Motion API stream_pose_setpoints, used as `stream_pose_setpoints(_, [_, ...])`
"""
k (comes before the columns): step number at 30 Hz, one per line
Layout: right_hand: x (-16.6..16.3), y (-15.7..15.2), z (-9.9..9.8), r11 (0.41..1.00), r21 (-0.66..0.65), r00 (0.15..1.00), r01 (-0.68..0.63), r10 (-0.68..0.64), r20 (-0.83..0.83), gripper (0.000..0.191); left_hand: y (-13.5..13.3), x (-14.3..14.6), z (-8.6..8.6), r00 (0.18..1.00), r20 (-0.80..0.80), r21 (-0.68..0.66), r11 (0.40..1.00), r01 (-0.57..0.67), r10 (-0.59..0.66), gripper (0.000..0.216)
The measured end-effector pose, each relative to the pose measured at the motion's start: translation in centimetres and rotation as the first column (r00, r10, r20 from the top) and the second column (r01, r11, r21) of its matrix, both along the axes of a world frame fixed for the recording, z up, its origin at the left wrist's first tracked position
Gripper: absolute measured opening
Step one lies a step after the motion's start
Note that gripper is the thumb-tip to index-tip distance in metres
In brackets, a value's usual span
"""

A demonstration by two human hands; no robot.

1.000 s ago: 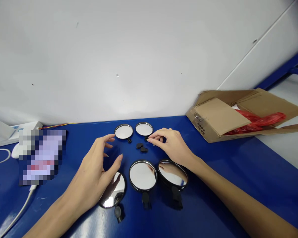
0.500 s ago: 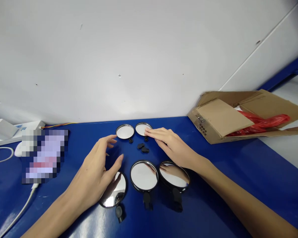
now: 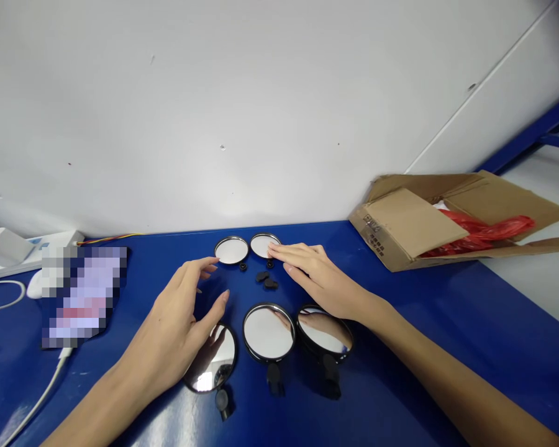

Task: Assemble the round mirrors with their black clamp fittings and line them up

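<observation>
Two empty hands: the right hand (image 3: 319, 276) has just flattened, fingers (image 3: 282, 250) together on a round mirror (image 3: 259, 246) (far pair, right one), the left hand (image 3: 168, 338) holding its fingers apart.

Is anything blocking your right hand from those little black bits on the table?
Nothing visible blocks it: only the bare glossy blue table lies between the right hand and the small black pieces, just left of its fingers.

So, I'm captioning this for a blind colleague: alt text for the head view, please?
Five round mirrors lie on a blue table, the right hand reaching over a back mirror, the left hand near a front one. Small black parts lie between; an open cardboard box sits right.
</observation>
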State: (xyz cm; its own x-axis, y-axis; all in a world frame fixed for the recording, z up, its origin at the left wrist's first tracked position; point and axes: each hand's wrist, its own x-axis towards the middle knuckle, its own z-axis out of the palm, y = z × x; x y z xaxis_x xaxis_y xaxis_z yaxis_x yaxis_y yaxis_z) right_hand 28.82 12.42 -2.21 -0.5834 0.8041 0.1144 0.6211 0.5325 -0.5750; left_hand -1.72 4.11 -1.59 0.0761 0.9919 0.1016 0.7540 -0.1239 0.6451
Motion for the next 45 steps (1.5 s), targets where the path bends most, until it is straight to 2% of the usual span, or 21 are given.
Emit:
stream_pose_setpoints(4, [-0.1, 0.0, -0.1, 1.0, 0.009, 1.0, -0.002, 0.002, 0.009, 0.05, 0.0, 0.0, 0.1, 1.0, -0.015, 0.011, 1.0, 0.0, 0.0, 0.046])
stream_pose_setpoints(6, [-0.2, -0.1, 0.0, 1.0, 0.007, 1.0, -0.004, 0.003, 0.014, 0.051, 0.1, -0.1, 0.3, 1.0, -0.018, 0.026, 1.0, 0.012, -0.012, 0.053])
stream_pose_setpoints(9, [-0.3, -0.2, 0.1, 1.0, -0.002, 1.0, 0.001, -0.001, 0.03, 0.052, 0.1, -0.7, 1.1, 0.996, -0.018, 0.007, 0.996, 0.093, -0.093, 0.072])
stream_pose_setpoints(12, [-0.4, -0.3, 0.2, 1.0, 0.004, 0.999, 0.008, -0.008, 0.047, 0.053, 0.1, -1.9, 2.2, 0.973, -0.028, -0.059, 0.973, 0.225, -0.227, 0.087])
stream_pose_setpoints(16, [-0.4, -0.5, 0.3, 1.0, 0.002, 0.997, 0.019, -0.019, 0.072, 0.054, 0.0, -3.5, 3.3, 0.927, -0.015, -0.23, 0.904, 0.362, -0.375, 0.101])
stream_pose_setpoints(19, [-0.5, -0.6, 0.5, 0.999, -0.014, 0.995, 0.037, -0.035, 0.091, 0.055, 0.1, -3.9, 3.6, 0.876, 0.045, -0.399, 0.795, 0.457, -0.481, 0.112])
stream_pose_setpoints(21, [-0.6, -0.7, 0.6, 0.999, -0.011, 0.995, 0.04, -0.039, 0.096, 0.055, 0.0, -3.8, 3.6, 0.861, 0.065, -0.497, 0.732, 0.466, -0.505, 0.109])
stream_pose_setpoints(22, [-0.6, -0.8, 0.6, 0.999, -0.007, 0.995, 0.038, -0.038, 0.097, 0.055, 0.0, -3.7, 3.6, 0.867, 0.056, -0.533, 0.72, 0.446, -0.495, 0.104])
stream_pose_setpoints(24, [-0.7, -0.8, 0.6, 0.999, 0.003, 0.996, 0.036, -0.036, 0.087, 0.055, -0.1, -3.3, 3.7, 0.881, 0.031, -0.572, 0.714, 0.403, -0.472, 0.09])
stream_pose_setpoints(27, [-0.7, -0.7, 0.6, 0.999, 0.003, 0.998, 0.05, -0.05, 0.038, 0.053, -0.1, -2.9, 3.8, 0.879, 0.03, -0.583, 0.706, 0.402, -0.476, 0.072])
stream_pose_setpoints(32, [-0.8, -0.9, 1.1, 0.99, 0.04, 0.988, 0.133, -0.129, -0.086, 0.046, 0.0, -3.2, 3.9, 0.872, 0.046, -0.494, 0.748, 0.444, -0.488, 0.063])
stream_pose_setpoints(36, [-1.1, -1.8, 1.9, 0.976, 0.127, 0.953, 0.175, -0.136, -0.27, 0.035, 0.2, -3.6, 4.3, 0.878, 0.095, -0.361, 0.806, 0.47, -0.469, 0.062])
stream_pose_setpoints(39, [-1.6, -3.0, 2.8, 0.977, 0.187, 0.94, 0.098, -0.029, -0.34, 0.033, 0.2, -2.8, 4.3, 0.903, 0.194, -0.224, 0.879, 0.422, -0.384, 0.063])
stream_pose_setpoints(43, [-2.6, -4.9, 3.9, 0.958, 0.26, 0.927, -0.119, 0.201, -0.316, 0.035, -0.9, 0.4, 3.8, 0.921, 0.343, -0.095, 0.969, 0.229, -0.184, 0.06])
stream_pose_setpoints(45, [-3.1, -5.7, 4.1, 0.929, 0.334, 0.93, -0.161, 0.256, -0.262, 0.036, -1.6, 1.9, 3.4, 0.909, 0.403, -0.101, 0.983, 0.155, -0.102, 0.061])
